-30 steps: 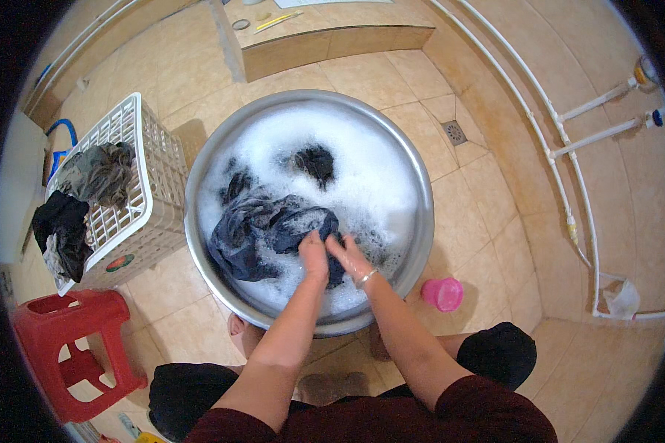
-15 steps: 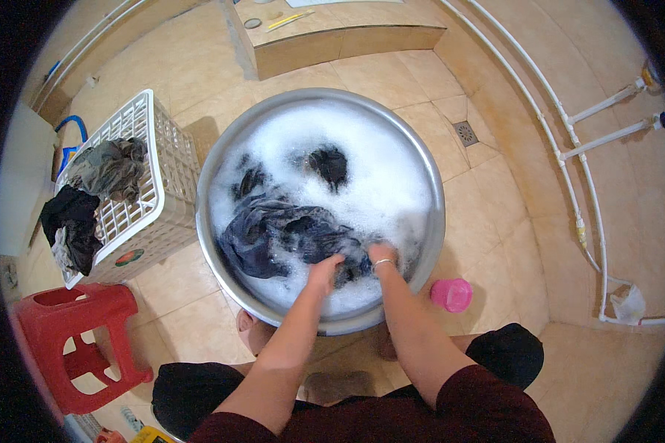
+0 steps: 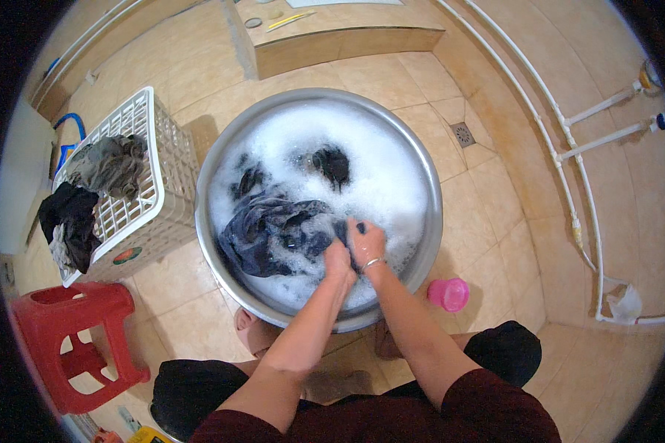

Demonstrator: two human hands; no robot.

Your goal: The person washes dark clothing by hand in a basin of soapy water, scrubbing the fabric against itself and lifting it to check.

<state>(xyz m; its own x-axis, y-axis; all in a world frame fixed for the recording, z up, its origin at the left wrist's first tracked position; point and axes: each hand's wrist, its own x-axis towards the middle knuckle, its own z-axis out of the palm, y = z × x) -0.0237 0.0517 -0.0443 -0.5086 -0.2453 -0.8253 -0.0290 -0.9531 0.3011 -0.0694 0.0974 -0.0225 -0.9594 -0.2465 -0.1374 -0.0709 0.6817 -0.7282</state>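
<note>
A wide metal basin (image 3: 210, 255) full of white suds (image 3: 388, 159) stands on the floor in front of me. A wet dark blue garment (image 3: 255, 240) lies bunched in its near left part, and its right end reaches my hands. My left hand (image 3: 338, 262) is closed on that cloth. Close beside it, my right hand (image 3: 367, 242), with a bracelet at the wrist, also grips the garment. The exact kind of garment cannot be made out. Farther back, a black cloth (image 3: 331, 166) pokes through the foam, with another dark piece (image 3: 250, 181) to its left.
A white plastic laundry basket (image 3: 171, 159) at the left has grey cloth (image 3: 111, 168) and black cloth (image 3: 70, 221) on it. Near it stands a red stool (image 3: 77, 347). A pink cup (image 3: 448, 294) is right of the basin. White pipes (image 3: 561, 140) run along the right wall; a drain (image 3: 462, 134) is nearby.
My right hand has come up out of the suds and moved left, next to my left hand. The left hand has shifted slightly right; the garment's end is lifted between them.
</note>
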